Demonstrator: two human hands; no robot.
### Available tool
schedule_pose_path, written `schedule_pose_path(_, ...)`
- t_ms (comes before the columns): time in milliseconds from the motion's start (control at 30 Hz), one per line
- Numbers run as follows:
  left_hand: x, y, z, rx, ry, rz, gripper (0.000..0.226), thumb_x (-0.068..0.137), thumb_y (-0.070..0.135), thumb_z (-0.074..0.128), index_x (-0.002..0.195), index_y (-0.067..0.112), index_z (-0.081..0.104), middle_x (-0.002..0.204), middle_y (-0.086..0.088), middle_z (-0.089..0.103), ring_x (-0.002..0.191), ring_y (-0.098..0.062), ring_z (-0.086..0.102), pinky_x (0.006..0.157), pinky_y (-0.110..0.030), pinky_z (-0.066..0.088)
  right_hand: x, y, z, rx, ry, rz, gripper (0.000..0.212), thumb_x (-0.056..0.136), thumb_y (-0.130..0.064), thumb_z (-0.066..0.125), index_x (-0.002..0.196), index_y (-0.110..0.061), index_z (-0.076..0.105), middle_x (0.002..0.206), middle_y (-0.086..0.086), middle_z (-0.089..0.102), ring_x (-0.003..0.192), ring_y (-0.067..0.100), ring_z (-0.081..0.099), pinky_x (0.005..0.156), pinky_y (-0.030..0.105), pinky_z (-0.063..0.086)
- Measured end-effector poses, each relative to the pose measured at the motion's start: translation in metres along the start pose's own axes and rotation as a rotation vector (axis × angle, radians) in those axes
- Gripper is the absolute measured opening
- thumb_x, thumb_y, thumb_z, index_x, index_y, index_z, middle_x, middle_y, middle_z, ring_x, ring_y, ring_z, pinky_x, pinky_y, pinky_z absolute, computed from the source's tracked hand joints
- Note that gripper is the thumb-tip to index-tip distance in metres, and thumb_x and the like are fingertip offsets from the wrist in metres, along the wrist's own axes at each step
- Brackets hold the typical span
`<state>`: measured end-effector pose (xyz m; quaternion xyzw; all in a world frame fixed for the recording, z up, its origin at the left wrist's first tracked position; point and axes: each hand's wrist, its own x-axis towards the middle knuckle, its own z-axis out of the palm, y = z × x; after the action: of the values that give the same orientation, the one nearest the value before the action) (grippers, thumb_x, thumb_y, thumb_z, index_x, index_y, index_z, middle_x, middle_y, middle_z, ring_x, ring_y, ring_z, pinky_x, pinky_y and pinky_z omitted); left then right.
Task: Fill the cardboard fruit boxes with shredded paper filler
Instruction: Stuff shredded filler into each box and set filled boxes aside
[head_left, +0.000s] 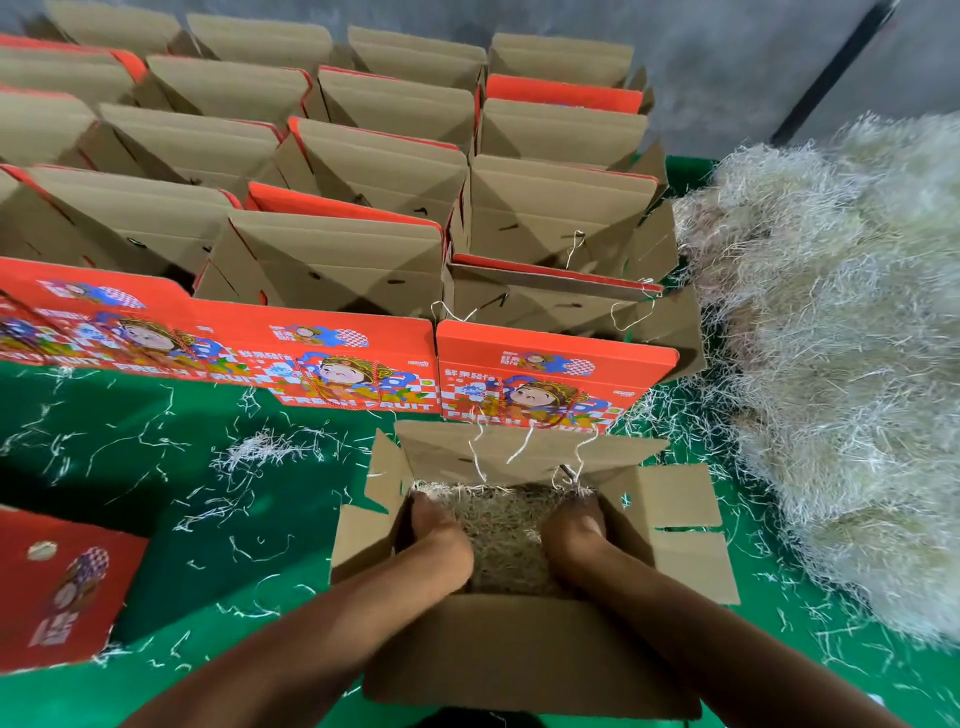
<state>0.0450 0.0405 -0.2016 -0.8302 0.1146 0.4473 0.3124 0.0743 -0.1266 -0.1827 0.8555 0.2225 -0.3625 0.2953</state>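
Cardboard fruit box (524, 654), flaps open, sits on the green floor (156, 525) nearest the camera and holds shredded paper filler (506, 540), into which the left hand (441, 540) and right hand (574, 535) press, fingers buried so their state cannot be told, the loose filler pile (841, 364) lying alongside.

Single head-worn wide view, looking steeply down and forward, close above open brown cardboard box (524, 644) on green floor (156, 467).
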Motion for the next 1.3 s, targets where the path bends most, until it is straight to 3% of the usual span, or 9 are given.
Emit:
schedule_pose_path(167, 0.003, -0.014, -0.009, -0.085, 0.102, -0.016, 0.075, 0.098, 0.035, 0.055, 0.156, 0.009, 0.016, 0.162, -0.012, 0.013, 0.147, -0.030, 0.014, 0.119, -0.043, 0.016, 0.007, 0.002, -0.001, 0.025, 0.063, -0.015, 0.041, 0.099, -0.021, 0.053, 0.138, -0.010, 0.054, 0.143, 0.015, 0.052, 0.133, 0.031, 0.049, 0.104, 0.044, 0.043)
schedule_pose_path(400, -0.018, -0.013, -0.029, -0.198, 0.020, 0.064, 0.040, 0.095, 0.005, 0.053, 0.134, 0.006, 0.054, 0.139, -0.012, 0.054, 0.125, -0.034, 0.051, 0.094, -0.042, 0.044, -0.008, -0.001, 0.006, 0.247, -0.071, -0.212, 0.050, 0.089, -0.032, 0.065, 0.132, -0.008, 0.056, 0.135, 0.015, 0.057, 0.124, 0.036, 0.056, 0.100, 0.052, 0.048)
schedule_pose_path(567, -0.019, -0.026, -0.028, -0.285, 0.067, 0.089, 0.030, 0.096, 0.005, 0.053, 0.123, 0.010, 0.063, 0.134, -0.009, 0.059, 0.124, -0.028, 0.053, 0.108, -0.045, 0.040, -0.009, 0.011, -0.006, 0.352, -0.157, -0.235, 0.033, 0.088, -0.028, 0.068, 0.116, -0.010, 0.069, 0.120, 0.012, 0.068, 0.107, 0.028, 0.066, 0.085, 0.034, 0.052)
schedule_pose_path(700, -0.021, -0.025, -0.031, -0.452, 0.227, 0.163, 0.029, 0.090, 0.007, 0.061, 0.118, 0.012, 0.066, 0.133, -0.010, 0.059, 0.125, -0.031, 0.052, 0.104, -0.046, 0.042, -0.002, 0.018, -0.021, 0.388, 0.108, -0.176, 0.030, 0.091, -0.030, 0.061, 0.119, -0.021, 0.067, 0.120, 0.009, 0.068, 0.111, 0.027, 0.065, 0.085, 0.033, 0.051)
schedule_pose_path(833, -0.011, -0.022, -0.021, -0.747, 0.176, 0.286, 0.038, 0.102, 0.032, 0.044, 0.138, 0.023, 0.052, 0.142, -0.012, 0.053, 0.127, -0.029, 0.052, 0.108, -0.044, 0.039, 0.006, 0.001, -0.015, 0.552, 0.182, -0.356, 0.060, 0.088, -0.026, 0.060, 0.145, -0.032, 0.040, 0.141, 0.010, 0.054, 0.125, 0.031, 0.056, 0.098, 0.040, 0.048)
schedule_pose_path(933, 0.004, -0.013, -0.014, -0.598, 0.235, 0.256, 0.058, 0.102, 0.056, 0.028, 0.150, 0.026, 0.039, 0.156, -0.007, 0.035, 0.143, -0.027, 0.033, 0.119, -0.041, 0.023, 0.008, -0.002, -0.007, 0.541, 0.152, -0.314, 0.080, 0.086, -0.030, 0.067, 0.154, -0.028, 0.024, 0.152, 0.011, 0.039, 0.133, 0.033, 0.045, 0.106, 0.043, 0.042)
schedule_pose_path(1067, -0.008, -0.004, -0.017, -0.523, 0.168, 0.202, 0.054, 0.092, 0.009, 0.054, 0.145, 0.012, 0.044, 0.151, -0.017, 0.039, 0.134, -0.034, 0.044, 0.109, -0.039, 0.039, -0.001, 0.004, -0.013, 0.537, 0.041, -0.259, 0.057, 0.089, -0.029, 0.066, 0.143, -0.021, 0.049, 0.146, 0.010, 0.050, 0.130, 0.030, 0.052, 0.107, 0.040, 0.044)
schedule_pose_path(1167, -0.007, -0.006, -0.016, -0.546, 0.148, 0.019, 0.051, 0.088, 0.010, 0.058, 0.139, 0.011, 0.049, 0.149, -0.013, 0.036, 0.134, -0.035, 0.038, 0.109, -0.043, 0.037, -0.009, 0.013, -0.009, 0.435, 0.100, -0.064, 0.041, 0.090, -0.014, 0.065, 0.132, -0.012, 0.060, 0.133, 0.013, 0.059, 0.122, 0.032, 0.058, 0.098, 0.041, 0.050)
schedule_pose_path(1300, -0.006, -0.009, -0.010, -0.444, 0.120, -0.016, 0.065, 0.096, 0.011, 0.048, 0.154, 0.011, 0.020, 0.160, -0.015, 0.017, 0.141, -0.035, 0.025, 0.114, -0.042, 0.027, -0.009, 0.016, -0.005, 0.380, 0.029, -0.022, 0.052, 0.079, -0.015, 0.076, 0.128, -0.005, 0.063, 0.136, 0.017, 0.058, 0.125, 0.031, 0.057, 0.099, 0.038, 0.048)
